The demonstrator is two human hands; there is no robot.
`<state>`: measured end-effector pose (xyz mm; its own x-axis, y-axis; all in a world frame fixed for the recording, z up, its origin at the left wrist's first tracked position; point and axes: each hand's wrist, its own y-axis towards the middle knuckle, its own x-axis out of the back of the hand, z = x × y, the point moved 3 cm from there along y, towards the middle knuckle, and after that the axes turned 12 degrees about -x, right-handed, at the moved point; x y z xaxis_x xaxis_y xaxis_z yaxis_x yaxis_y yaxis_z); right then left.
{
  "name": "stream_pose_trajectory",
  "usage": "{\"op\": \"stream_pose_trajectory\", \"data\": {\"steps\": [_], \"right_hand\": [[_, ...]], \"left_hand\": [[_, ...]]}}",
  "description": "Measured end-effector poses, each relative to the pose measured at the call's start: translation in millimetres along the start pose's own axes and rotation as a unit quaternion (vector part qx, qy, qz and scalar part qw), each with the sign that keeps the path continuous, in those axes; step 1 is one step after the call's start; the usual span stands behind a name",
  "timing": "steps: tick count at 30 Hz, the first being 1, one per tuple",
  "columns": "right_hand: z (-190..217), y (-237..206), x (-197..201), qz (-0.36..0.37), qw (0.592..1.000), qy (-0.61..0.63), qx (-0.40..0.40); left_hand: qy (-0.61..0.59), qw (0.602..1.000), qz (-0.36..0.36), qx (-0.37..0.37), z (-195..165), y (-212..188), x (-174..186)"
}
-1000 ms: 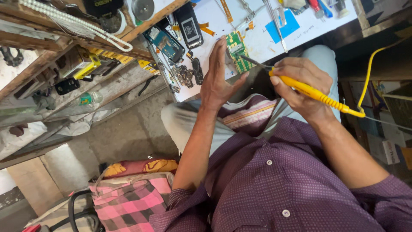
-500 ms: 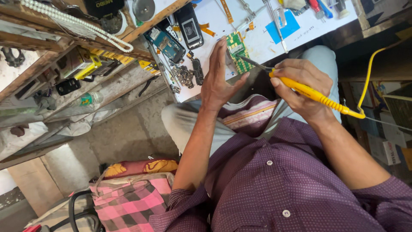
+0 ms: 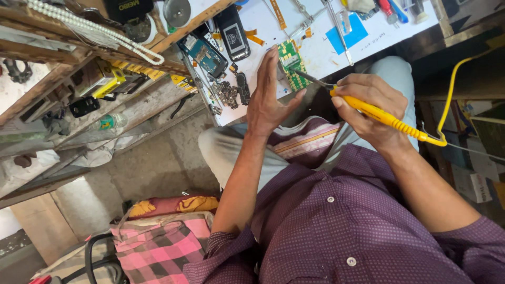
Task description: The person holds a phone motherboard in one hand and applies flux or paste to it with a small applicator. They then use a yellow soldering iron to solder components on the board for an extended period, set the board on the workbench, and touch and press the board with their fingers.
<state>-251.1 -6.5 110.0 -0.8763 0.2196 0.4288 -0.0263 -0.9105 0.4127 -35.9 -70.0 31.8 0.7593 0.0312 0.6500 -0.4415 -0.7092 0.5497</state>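
My right hand [image 3: 368,105] grips a yellow soldering iron [image 3: 389,120], whose metal tip touches a green circuit board [image 3: 292,64] at the near edge of a white worktable [image 3: 321,50]. A yellow cord runs from the iron's handle off to the right. My left hand [image 3: 268,100] is flat, fingers straight and together, and rests edge-on beside the board's left side, holding nothing.
Phone parts, a dark phone [image 3: 231,31], small metal pieces [image 3: 226,94], tweezers, screwdrivers and a blue card [image 3: 344,36] lie on the table. Wooden shelves [image 3: 79,79] with tools stand at left. A pink checked cloth [image 3: 158,247] lies below by my knees.
Nothing clear has changed; both hands and the soldering iron stay in the same place at the circuit board.
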Motion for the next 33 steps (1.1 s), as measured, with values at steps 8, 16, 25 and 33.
{"op": "stream_pose_trajectory", "data": {"steps": [8,16,25,33], "right_hand": [[0.4,-0.9,-0.7,-0.002,1.000,0.003,-0.002],[-0.6,0.3,-1.0,-0.001,1.000,0.011,-0.006],[0.2,-0.4,-1.4,0.002,1.000,0.011,-0.010],[0.9,-0.6,-1.1,0.005,1.000,0.003,-0.013]], "left_hand": [[0.001,1.000,0.005,0.001,0.1,0.3,-0.8],[0.005,1.000,-0.004,-0.010,-2.7,1.6,1.0],[0.008,1.000,-0.002,-0.006,-2.5,1.3,1.3],[0.005,1.000,-0.002,-0.006,-1.4,1.1,0.7]]}}
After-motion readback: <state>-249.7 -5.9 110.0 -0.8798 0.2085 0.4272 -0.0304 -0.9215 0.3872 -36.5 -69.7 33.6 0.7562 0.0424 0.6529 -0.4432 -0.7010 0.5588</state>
